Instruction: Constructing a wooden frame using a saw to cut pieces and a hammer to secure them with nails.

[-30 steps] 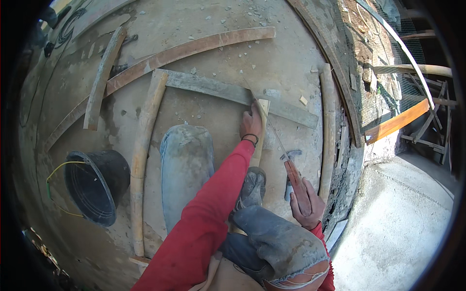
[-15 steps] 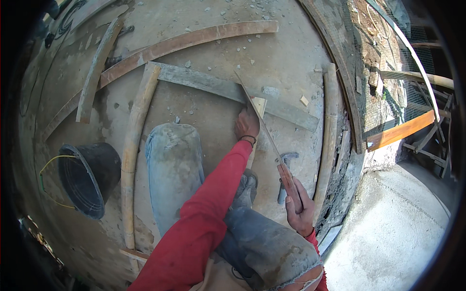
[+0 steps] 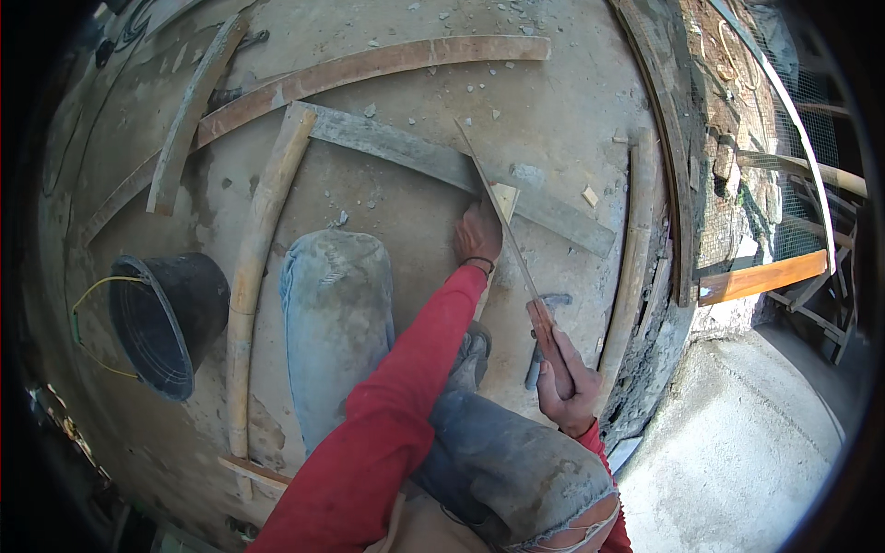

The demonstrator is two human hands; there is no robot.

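My right hand point(image 3: 570, 387) is closed round the wooden handle of a handsaw point(image 3: 513, 238), whose thin blade shows nearly edge-on and points away from me. The blade lies across the far end of a pale wooden strip point(image 3: 506, 198). My left hand point(image 3: 477, 232) grips that strip just left of the blade, its fingertips partly hidden. Under the strip's far end runs a grey board point(image 3: 396, 147), flat on the ground. Beside the saw handle, partly covered by it, lies a hammer point(image 3: 535, 361).
A black bucket point(image 3: 171, 323) lies tipped at the left, beside a bamboo pole point(image 3: 244, 341). A long curved plank point(image 3: 396, 69) and a shorter board point(image 3: 194, 120) lie farther off. To the right are another pole point(image 3: 636, 240), a long timber point(image 3: 664, 138) and an orange-brown board point(image 3: 763, 278).
The view has shifted slightly. The saw and my right hand sit slightly farther back toward me along the cut, while my left hand keeps its hold on the strip.
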